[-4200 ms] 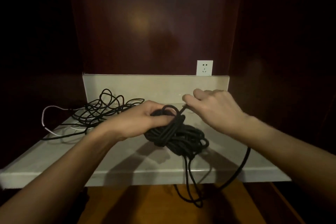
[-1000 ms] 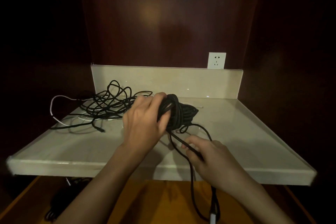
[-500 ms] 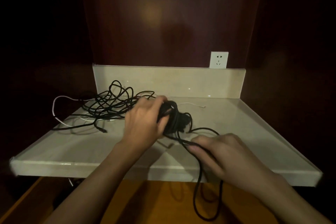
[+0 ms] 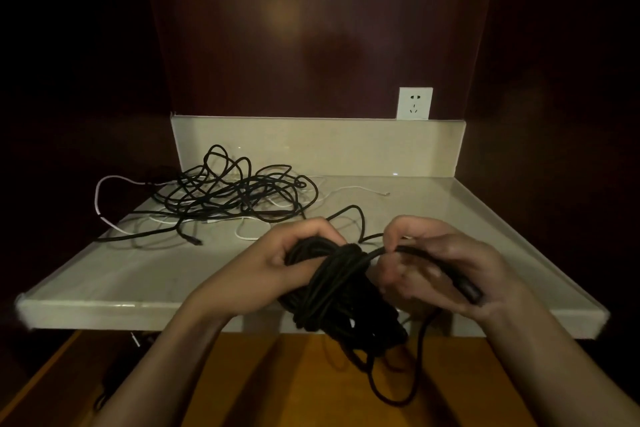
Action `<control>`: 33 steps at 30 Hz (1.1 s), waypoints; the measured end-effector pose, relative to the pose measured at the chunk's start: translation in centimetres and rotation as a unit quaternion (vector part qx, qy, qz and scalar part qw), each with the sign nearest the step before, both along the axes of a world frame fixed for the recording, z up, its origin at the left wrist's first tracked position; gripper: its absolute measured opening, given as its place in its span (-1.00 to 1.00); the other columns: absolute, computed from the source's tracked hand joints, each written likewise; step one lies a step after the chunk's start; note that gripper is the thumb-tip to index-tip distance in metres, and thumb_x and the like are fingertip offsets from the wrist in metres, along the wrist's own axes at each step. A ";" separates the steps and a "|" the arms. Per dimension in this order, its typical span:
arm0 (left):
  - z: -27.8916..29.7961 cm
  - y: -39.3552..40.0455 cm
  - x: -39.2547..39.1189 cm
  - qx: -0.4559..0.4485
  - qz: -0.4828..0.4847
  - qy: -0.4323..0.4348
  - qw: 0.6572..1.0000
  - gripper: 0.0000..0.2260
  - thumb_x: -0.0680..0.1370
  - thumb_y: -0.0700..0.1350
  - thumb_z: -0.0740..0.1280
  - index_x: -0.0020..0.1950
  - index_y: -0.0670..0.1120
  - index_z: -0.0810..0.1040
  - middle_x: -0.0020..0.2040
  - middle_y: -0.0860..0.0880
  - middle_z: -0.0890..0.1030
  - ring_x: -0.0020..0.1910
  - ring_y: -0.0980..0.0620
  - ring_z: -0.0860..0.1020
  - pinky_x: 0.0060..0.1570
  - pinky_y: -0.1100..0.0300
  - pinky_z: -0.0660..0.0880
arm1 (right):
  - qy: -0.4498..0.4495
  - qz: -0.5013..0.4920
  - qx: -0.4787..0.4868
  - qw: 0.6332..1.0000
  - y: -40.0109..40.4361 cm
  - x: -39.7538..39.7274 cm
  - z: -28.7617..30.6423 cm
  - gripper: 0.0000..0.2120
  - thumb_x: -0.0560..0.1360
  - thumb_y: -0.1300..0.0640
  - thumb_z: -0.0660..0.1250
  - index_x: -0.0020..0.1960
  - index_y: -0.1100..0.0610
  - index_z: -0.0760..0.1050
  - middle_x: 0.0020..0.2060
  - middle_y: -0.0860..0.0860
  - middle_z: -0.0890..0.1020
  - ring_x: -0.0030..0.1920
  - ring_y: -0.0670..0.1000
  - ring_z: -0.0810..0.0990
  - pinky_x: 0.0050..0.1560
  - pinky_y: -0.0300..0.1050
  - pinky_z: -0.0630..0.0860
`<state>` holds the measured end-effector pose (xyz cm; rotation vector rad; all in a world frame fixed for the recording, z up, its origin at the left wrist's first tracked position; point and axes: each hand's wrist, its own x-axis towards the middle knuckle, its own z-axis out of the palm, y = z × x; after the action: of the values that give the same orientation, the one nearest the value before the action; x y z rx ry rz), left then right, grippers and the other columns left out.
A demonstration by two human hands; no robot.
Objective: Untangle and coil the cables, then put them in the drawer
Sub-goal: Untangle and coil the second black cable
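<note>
A pale stone shelf (image 4: 433,218) carries a tangle of black cables (image 4: 235,191) at its back left, apparently interlaced with a thin white cable (image 4: 114,180).

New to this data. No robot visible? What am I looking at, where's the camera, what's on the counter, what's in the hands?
There is no robot: a person works with bare hands, and the single wide-angle camera sits on their head, looking forward and down. The left hand grips a coiled bundle of black cable, held at the front edge of a pale stone counter. The right hand pinches that cable's loose end beside the bundle, with the plug end lying in its palm. More slack hangs below the edge. Farther back on the left lies a loose tangle of black and white cables. A wall socket sits above the backsplash. A drawer cannot be clearly made out.
</note>
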<state>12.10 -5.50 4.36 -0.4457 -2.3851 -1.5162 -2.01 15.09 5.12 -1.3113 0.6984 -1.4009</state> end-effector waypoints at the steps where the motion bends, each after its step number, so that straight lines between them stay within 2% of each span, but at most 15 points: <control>1: -0.3 -0.1 0.1 0.027 -0.014 -0.003 1.000 -0.90 0.59 -0.14 0.36 0.06 -0.12 0.60 -0.05 -0.01 0.64 -0.07 0.05 0.62 -0.08 0.25 0.53 | 0.034 -0.040 0.004 0.999 -0.1 0.1 -0.1 -0.83 0.61 0.25 0.23 0.17 0.25 0.50 -0.09 0.18 0.67 -0.24 -0.03 0.61 -0.14 -0.22 0.55; 3: -0.4 0.3 0.3 0.087 -0.050 -0.020 0.995 -0.91 0.54 -0.14 0.33 0.00 -0.10 0.60 -0.12 0.00 0.61 -0.14 0.09 0.59 -0.13 0.27 0.51 | 0.092 -0.111 0.023 0.989 -0.1 0.4 0.1 -0.81 0.59 0.28 0.26 0.19 0.18 0.51 -0.25 0.10 0.64 -0.50 -0.17 0.45 -0.43 -0.34 0.35; 5: -1.4 0.8 0.3 0.223 -0.029 -0.066 0.972 -0.87 0.54 -0.23 0.31 -0.03 -0.08 0.65 -0.15 -0.03 0.64 -0.21 0.10 0.60 -0.23 0.28 0.53 | 0.139 -0.193 0.030 0.971 -0.1 1.1 0.7 -0.81 0.58 0.21 0.29 0.18 0.14 0.54 -0.39 0.06 0.57 -0.59 -0.18 0.32 -0.53 -0.27 0.18; 8: -3.8 1.2 0.1 0.445 0.103 -0.136 0.879 -0.76 0.56 -0.12 0.40 0.21 -0.13 0.60 0.22 -0.30 0.60 -0.02 -0.09 0.63 -0.19 0.12 0.61 | 0.184 -0.349 -0.018 0.919 -0.8 3.0 1.1 -0.78 0.55 0.06 0.28 0.08 0.20 0.50 -0.54 -0.03 0.42 -0.58 -0.12 0.28 -0.52 -0.19 0.21; 10: -4.1 2.2 0.1 0.535 0.016 -0.112 0.838 -0.62 0.39 -0.03 0.58 0.12 -0.18 0.66 0.16 -0.30 0.63 -0.02 -0.13 0.65 -0.11 0.06 0.62 | 0.183 -0.426 -0.067 0.883 -1.5 4.1 0.4 -0.83 0.59 0.07 0.25 0.08 0.17 0.47 -0.54 -0.03 0.38 -0.54 -0.09 0.30 -0.48 -0.12 0.27; 11: -3.7 2.9 0.1 0.568 -0.089 -0.085 0.814 -0.67 0.46 -0.03 0.52 0.10 -0.22 0.66 0.10 -0.28 0.65 0.00 -0.13 0.65 -0.05 0.04 0.61 | 0.178 -0.445 -0.085 0.873 -1.9 4.6 -0.1 -0.86 0.61 0.10 0.23 0.08 0.15 0.47 -0.52 -0.03 0.40 -0.52 -0.07 0.32 -0.46 -0.08 0.30; 12: -3.2 3.9 0.0 0.598 -0.162 -0.062 0.782 -0.72 0.60 -0.06 0.34 0.14 -0.27 0.63 0.08 -0.28 0.64 0.03 -0.14 0.63 0.01 0.02 0.58 | 0.176 -0.456 -0.096 0.867 -2.1 5.0 -0.7 -0.88 0.61 0.12 0.21 0.08 0.14 0.46 -0.49 -0.03 0.43 -0.51 -0.05 0.34 -0.45 -0.03 0.33; 13: -3.2 4.4 -0.1 0.622 -0.163 -0.045 0.764 -0.69 0.67 -0.10 0.17 0.14 -0.28 0.61 0.06 -0.27 0.63 0.02 -0.13 0.62 0.01 0.04 0.57 | 0.171 -0.461 -0.104 0.865 -2.4 5.4 -1.3 -0.88 0.61 0.15 0.19 0.07 0.15 0.46 -0.46 -0.01 0.47 -0.49 -0.02 0.37 -0.44 0.00 0.36; 15: -3.5 5.1 -0.7 0.630 -0.115 -0.027 0.768 -0.71 0.63 -0.12 0.18 -0.01 -0.24 0.65 -0.10 -0.20 0.64 -0.13 -0.07 0.63 -0.12 0.09 0.59 | 0.133 -0.459 -0.107 0.872 -2.9 6.1 -2.0 -0.87 0.60 0.18 0.17 0.03 0.16 0.48 -0.39 0.07 0.52 -0.48 0.02 0.41 -0.43 -0.03 0.41; 17: -3.6 6.0 -0.4 0.627 -0.091 0.009 0.774 -0.86 0.48 -0.14 0.41 -0.13 -0.21 0.66 -0.21 -0.17 0.62 -0.22 -0.04 0.62 -0.20 0.13 0.60 | 0.086 -0.440 -0.091 0.889 -2.8 6.4 -2.3 -0.82 0.57 0.18 0.15 -0.01 0.15 0.52 -0.34 0.12 0.54 -0.44 0.05 0.45 -0.40 -0.13 0.44; 19: -3.5 6.3 -0.4 0.630 -0.083 0.016 0.772 -0.79 0.32 -0.14 0.59 -0.15 -0.18 0.66 -0.22 -0.15 0.61 -0.23 -0.03 0.61 -0.20 0.13 0.56 | 0.065 -0.403 -0.074 0.910 -2.3 6.3 -2.1 -0.75 0.54 0.18 0.11 0.04 0.16 0.56 -0.25 0.18 0.59 -0.29 0.10 0.56 -0.28 -0.13 0.50; 23: -3.4 6.3 0.0 0.636 -0.030 -0.026 0.771 -0.66 0.17 -0.06 0.68 -0.15 -0.14 0.71 -0.17 -0.12 0.65 -0.21 0.00 0.63 -0.19 0.17 0.51 | 0.144 -0.368 -0.079 0.915 -1.5 5.7 -1.6 -0.74 0.61 0.12 0.16 0.20 0.15 0.53 -0.03 0.18 0.65 0.05 0.15 0.65 0.03 -0.07 0.58; 26: -3.0 6.3 0.6 0.660 -0.066 -0.060 0.746 -0.70 0.17 -0.10 0.68 -0.21 -0.13 0.68 -0.30 -0.05 0.58 -0.40 0.08 0.54 -0.43 0.29 0.39 | 0.174 -0.353 -0.103 0.914 -1.8 5.6 -1.5 -0.64 0.58 0.00 0.31 0.24 0.23 0.44 -0.05 0.08 0.67 -0.01 0.06 0.67 0.00 -0.12 0.60; 29: -2.8 6.4 1.0 0.671 -0.073 -0.093 0.732 -0.76 0.23 -0.17 0.64 -0.19 -0.16 0.67 -0.30 -0.05 0.53 -0.43 0.10 0.45 -0.48 0.31 0.28 | 0.130 -0.348 -0.117 0.921 -2.5 5.7 -1.6 -0.60 0.50 -0.06 0.40 0.18 0.19 0.46 -0.12 0.09 0.68 -0.12 0.11 0.69 -0.08 -0.04 0.64; 33: -2.0 6.7 1.9 0.695 -0.031 -0.109 0.710 -0.90 0.29 -0.28 0.45 -0.21 -0.19 0.64 -0.31 -0.08 0.51 -0.45 0.10 0.40 -0.53 0.33 0.25 | 0.097 -0.354 -0.127 0.921 -3.3 5.9 -2.0 -0.63 0.46 -0.07 0.45 0.12 0.14 0.49 -0.17 0.09 0.69 -0.20 0.10 0.70 -0.16 -0.06 0.64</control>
<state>13.97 1.25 2.38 0.0578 -0.6867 -2.8595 3.91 11.76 3.13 -1.4846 1.2429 -2.0053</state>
